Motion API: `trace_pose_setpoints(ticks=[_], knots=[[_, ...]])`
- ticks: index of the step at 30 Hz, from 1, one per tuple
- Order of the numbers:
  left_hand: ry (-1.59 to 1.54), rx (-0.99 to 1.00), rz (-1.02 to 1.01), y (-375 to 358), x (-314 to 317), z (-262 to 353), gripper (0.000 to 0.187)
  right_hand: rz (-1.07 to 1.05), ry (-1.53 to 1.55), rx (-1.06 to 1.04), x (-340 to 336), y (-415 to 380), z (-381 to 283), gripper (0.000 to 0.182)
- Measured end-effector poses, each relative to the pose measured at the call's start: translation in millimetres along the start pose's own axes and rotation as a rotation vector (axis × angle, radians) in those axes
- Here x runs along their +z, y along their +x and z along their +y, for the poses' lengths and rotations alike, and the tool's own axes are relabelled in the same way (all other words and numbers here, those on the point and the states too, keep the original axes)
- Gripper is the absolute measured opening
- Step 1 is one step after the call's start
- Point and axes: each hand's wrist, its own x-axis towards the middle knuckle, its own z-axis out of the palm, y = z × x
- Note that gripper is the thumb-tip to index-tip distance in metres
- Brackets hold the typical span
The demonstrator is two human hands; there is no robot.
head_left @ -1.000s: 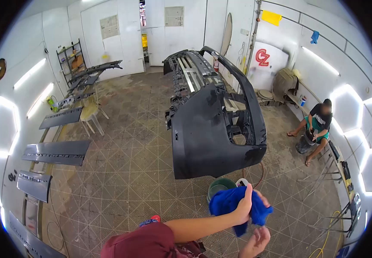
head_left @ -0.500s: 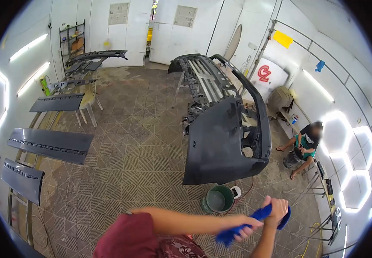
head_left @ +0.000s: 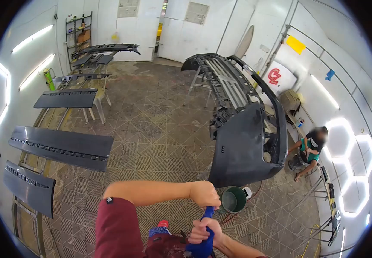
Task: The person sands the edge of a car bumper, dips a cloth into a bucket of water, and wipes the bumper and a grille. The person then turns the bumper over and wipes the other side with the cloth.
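Observation:
A blue cloth (head_left: 202, 248) is bunched and stretched between my two hands at the lower middle of the view. My left hand (head_left: 205, 194), at the end of the bare forearm below a maroon sleeve, is closed round its upper end. Below it, my right hand (head_left: 205, 231) wraps round the cloth, and the loose part hangs down against my body. Just right of my left hand, a dark green bucket (head_left: 233, 200) stands on the floor beside the large dark bumper (head_left: 247, 148).
Dark panels (head_left: 61, 145) lie on a metal rack along the left. A person (head_left: 309, 148) sits at the right with a dark bucket (head_left: 296, 162). Metal stands (head_left: 312, 189) line the right wall. A hose (head_left: 257, 191) runs by the green bucket.
Both hands have moved left with the cloth, my left hand also rising and my right hand dropping below it. The view has shifted, and the bumper and bucket now appear further right.

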Motion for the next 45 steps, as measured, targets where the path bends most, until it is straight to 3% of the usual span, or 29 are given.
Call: trace_pose_setpoints(ticks=[2,3,5,6,7,11,13,15,16,17,19,20,22,23,24,25,28,29,31,33,34,36,37,38,40,42,43,44,45], knots=[[-0.043,-0.168,0.478,-21.9,23.3,-4.6,0.026,-0.214,0.228,-0.144,18.0,30.6,-8.1,0.033],[-0.035,-0.178,0.481,-26.5,37.3,-3.1,0.026,-0.215,0.224,-0.131,19.0,47.0,-14.5,0.033],[-0.553,-0.589,1.17,-22.0,80.3,13.6,0.016,-0.299,0.306,-0.353,7.4,82.1,-26.6,0.033],[-0.422,-0.977,1.248,-11.1,79.1,39.8,0.013,-0.3,0.311,-0.352,0.6,99.8,-31.8,0.033],[-0.484,-1.15,1.328,-5.6,97.7,43.9,0.014,-0.322,0.32,-0.472,-6.0,118.3,-37.0,0.033],[-0.734,-1.434,1.456,23.1,202.8,18.3,0.016,-0.22,0.334,-0.773,3.8,147.3,-27.9,0.034],[-0.745,-1.445,1.479,32.0,201.7,16.1,0.017,-0.011,0.149,-0.667,-19.0,145.9,-34.7,0.023],[-0.731,-1.463,1.471,42.1,151.0,27.6,0.022,0.668,0.095,-0.778,-16.2,150.0,-35.4,0.012],[-1.07,-1.238,1.783,50.9,144.0,13.9,0.033,0.611,0.029,-0.779,6.6,136.6,-31.9,0.016],[-1.278,-1.183,1.872,50.5,104.3,15.9,0.044,0.61,0.029,-0.79,5.5,123.2,-24.8,0.016],[-1.385,-1.038,1.831,52.4,83.9,10.2,0.061,0.563,-0.875,-0.945,-5.8,88.9,-9.1,0.027],[-1.383,-1.031,1.826,51.9,69.6,9.0,0.061,0.662,-1.084,-0.965,27.7,63.5,-2.7,0.034],[-1.866,-0.7,1.911,48.7,35.6,15.9,0.072,0.758,-1.288,-0.991,37.8,22.8,-3.6,0.041],[-1.857,-0.696,1.905,46.6,18.9,26.1,0.072,0.843,-1.452,-1.289,5.7,5.9,-3.4,0.042],[-2.049,-0.44,1.911,44.9,-0.3,38.7,0.075,0.913,-1.606,-1.599,-11.2,-1.7,-6.3,0.045],[-2.219,-0.16,1.897,48.1,-19.1,52.3,0.079,0.89,-1.611,-1.61,-4.2,2.0,-15.5,0.045],[-2.486,-0.06,1.593,76.0,-62.7,107.0,0.078,1.091,-1.883,-1.785,29.9,28.0,-42.0,0.017],[-2.622,0.444,1.331,88.7,-47.3,109.8,0.079,1.079,-1.916,-1.867,32.9,34.6,-51.8,0.016],[-2.64,0.391,1.334,98.6,-68.7,134.6,0.073,1.041,-1.969,-1.999,36.0,38.6,-65.4,0.015],[-2.544,0.379,0.954,95.9,-107.9,156.0,0.062,0.958,-2.045,-2.131,47.3,41.3,-90.7,0.016],[-2.505,0.371,0.996,99.7,-101.4,159.0,0.062,0.911,-2.109,-2.181,54.0,36.5,-103.2,0.018],[-2.536,-0.008,0.923,113.4,-78.0,160.9,0.05,0.843,-2.268,-2.227,67.3,21.6,-126.4,0.022],[-2.332,-0.366,0.963,94.6,-87.5,167.3,0.05,0.812,-2.359,-2.212,71.4,15.4,-136.4,0.024],[-2.181,-0.647,0.945,69.9,-84.6,161.9,0.042,0.809,-2.51,-2.127,70.8,-0.3,-144.2,0.027],[-1.93,-0.864,0.853,14.2,-81.8,147.6,0.034,0.771,-2.823,-1.793,63.3,-18.0,-154.5,0.032],[-1.362,-1.144,0.468,-21.5,-76.1,132.7,0.028,0.634,-2.979,-1.125,50.1,-23.6,-148.4,0.03],[-1.365,-1.151,0.482,-26.9,-71.7,128.8,0.028,0.539,-2.973,-0.724,43.3,-28.1,-137.2,0.029],[-0.847,-1.125,0.275,-30.3,-73.0,126.9,0.027,0.433,-2.845,-0.751,49.9,-35.0,-119.3,0.025],[-0.329,-1.047,0.071,-32.9,-77.0,123.0,0.027,0.534,-2.598,-0.528,50.7,-31.3,-106.3,0.025]])
